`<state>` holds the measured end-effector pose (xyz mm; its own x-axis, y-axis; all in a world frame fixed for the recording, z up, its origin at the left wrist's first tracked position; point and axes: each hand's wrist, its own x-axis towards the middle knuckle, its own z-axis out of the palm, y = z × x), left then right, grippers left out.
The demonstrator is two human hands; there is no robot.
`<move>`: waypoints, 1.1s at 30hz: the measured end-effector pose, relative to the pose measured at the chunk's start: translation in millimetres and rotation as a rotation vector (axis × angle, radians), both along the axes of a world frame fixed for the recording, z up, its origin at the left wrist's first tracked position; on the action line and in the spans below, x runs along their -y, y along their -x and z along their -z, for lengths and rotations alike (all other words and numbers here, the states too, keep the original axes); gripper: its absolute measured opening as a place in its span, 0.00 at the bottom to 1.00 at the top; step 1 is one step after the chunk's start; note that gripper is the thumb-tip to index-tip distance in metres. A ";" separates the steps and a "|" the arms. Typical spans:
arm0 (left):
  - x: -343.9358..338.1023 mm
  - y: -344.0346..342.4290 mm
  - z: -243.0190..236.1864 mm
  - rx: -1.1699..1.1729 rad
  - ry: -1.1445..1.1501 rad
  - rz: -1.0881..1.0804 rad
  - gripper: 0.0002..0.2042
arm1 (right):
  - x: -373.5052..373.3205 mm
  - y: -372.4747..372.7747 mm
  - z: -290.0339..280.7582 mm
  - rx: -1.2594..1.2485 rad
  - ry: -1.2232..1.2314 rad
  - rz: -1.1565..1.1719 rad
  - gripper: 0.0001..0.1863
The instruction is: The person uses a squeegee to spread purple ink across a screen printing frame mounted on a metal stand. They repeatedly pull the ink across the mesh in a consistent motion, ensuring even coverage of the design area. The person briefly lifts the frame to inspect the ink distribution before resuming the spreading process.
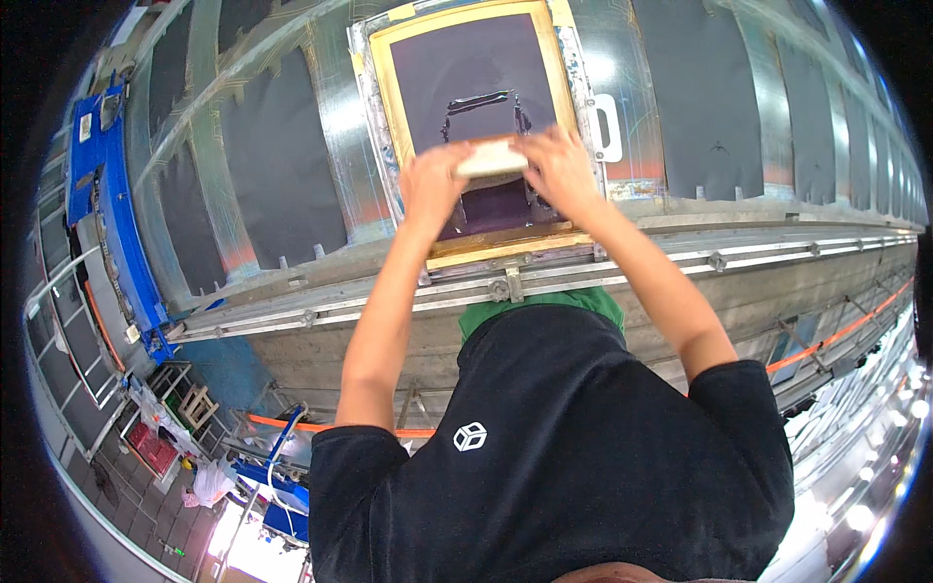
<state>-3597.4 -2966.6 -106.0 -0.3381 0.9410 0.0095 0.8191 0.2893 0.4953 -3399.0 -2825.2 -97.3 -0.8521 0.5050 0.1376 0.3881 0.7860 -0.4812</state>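
Note:
My left hand (433, 183) and my right hand (558, 170) grip either end of a squeegee with a pale wooden handle (492, 161), both slightly blurred. The squeegee is over a screen-printing screen (393, 75), which has a yellow-taped border and dark purple mesh. Streaks of dark, glossy ink (478, 99) lie on the mesh above the handle and along both sides, and a darker ink patch (494, 208) shows below it. The blade is hidden under the handle and my fingers.
The screen sits on a long metal table (340, 155) with dark grey panels (700, 97) at both sides. A metal rail (671, 270) runs along the near edge at my waist. A blue metal beam (136, 262) is at left, with cluttered racks (194, 408) below it.

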 end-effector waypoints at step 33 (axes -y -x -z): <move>115.8 -73.1 30.8 -0.092 -0.090 0.058 0.32 | -97.7 -9.3 28.1 -0.245 0.270 0.737 0.13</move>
<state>-3524.3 -3082.4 -136.7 -0.2772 0.9529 0.1233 0.8764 0.1982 0.4389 -3389.7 -2727.6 -125.4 -0.2509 0.9655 0.0702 0.6186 0.2157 -0.7555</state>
